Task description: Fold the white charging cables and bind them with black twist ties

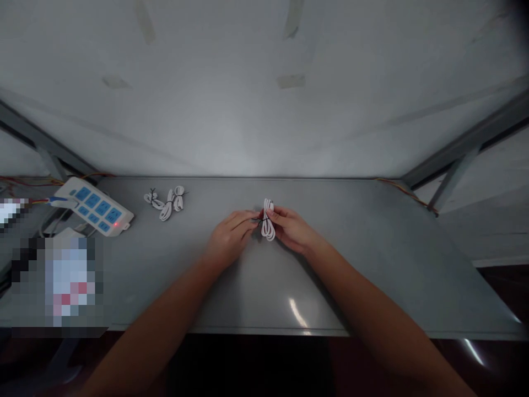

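Observation:
A coiled white cable [268, 227] is held upright just above the middle of the grey table. My right hand [291, 227] grips it from the right, thumb across its front. A thin black twist tie [260, 219] runs round the bundle's middle, its ends pointing left. My left hand [236, 234] has its fingertips pinched together on those ends. Over to the left lie more white cable bundles [166, 205], bound with black ties too.
A white power strip [96, 207] with blue sockets and a lit red light lies at the left, a plug in it. Beside it is a blurred-out object [70, 281]. Metal frame bars [454, 149] slope at both sides, and a pale panel [231, 121] stands behind the table [372, 242].

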`<act>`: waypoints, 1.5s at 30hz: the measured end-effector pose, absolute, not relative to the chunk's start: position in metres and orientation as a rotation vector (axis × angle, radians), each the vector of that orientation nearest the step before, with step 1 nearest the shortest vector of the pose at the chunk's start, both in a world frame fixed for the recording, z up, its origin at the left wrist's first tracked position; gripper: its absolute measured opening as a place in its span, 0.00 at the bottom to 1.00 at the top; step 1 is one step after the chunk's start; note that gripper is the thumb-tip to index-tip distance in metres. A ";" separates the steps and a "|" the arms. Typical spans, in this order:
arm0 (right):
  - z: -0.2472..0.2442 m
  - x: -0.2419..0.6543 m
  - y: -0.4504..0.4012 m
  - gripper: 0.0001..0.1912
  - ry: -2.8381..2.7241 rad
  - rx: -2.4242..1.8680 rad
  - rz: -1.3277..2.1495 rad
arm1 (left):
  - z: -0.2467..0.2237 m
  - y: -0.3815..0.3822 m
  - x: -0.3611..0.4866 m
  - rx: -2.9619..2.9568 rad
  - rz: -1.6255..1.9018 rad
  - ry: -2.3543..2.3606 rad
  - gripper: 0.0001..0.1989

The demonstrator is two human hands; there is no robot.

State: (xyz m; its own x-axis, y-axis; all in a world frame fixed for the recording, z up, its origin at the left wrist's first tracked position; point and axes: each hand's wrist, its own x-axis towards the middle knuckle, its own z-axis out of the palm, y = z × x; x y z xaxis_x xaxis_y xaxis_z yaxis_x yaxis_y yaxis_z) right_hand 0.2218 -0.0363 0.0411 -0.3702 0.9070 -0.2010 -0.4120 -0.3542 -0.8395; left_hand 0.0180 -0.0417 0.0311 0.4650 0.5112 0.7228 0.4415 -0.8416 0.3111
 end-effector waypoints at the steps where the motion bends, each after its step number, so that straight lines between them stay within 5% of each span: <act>1: 0.041 0.222 -0.037 0.16 -0.880 -0.857 1.869 | 0.031 -0.041 0.018 2.641 1.331 0.833 0.08; 17: 0.040 0.221 -0.037 0.18 -0.967 -0.831 1.908 | 0.031 -0.050 0.026 2.412 1.242 1.099 0.05; 21: 0.038 0.220 -0.035 0.19 -1.101 -0.860 1.733 | 0.035 -0.050 0.031 1.947 1.136 1.248 0.02; 27: 0.036 0.226 -0.031 0.20 -1.492 -0.877 1.444 | 0.037 -0.044 0.030 1.390 1.079 1.063 0.13; 35: 0.038 0.230 -0.033 0.06 -1.776 -0.936 0.995 | 0.039 -0.041 0.029 1.166 1.121 1.126 0.16; 45: 0.035 0.230 -0.029 0.09 -1.579 -0.919 1.417 | 0.032 -0.031 0.022 1.364 1.295 1.299 0.08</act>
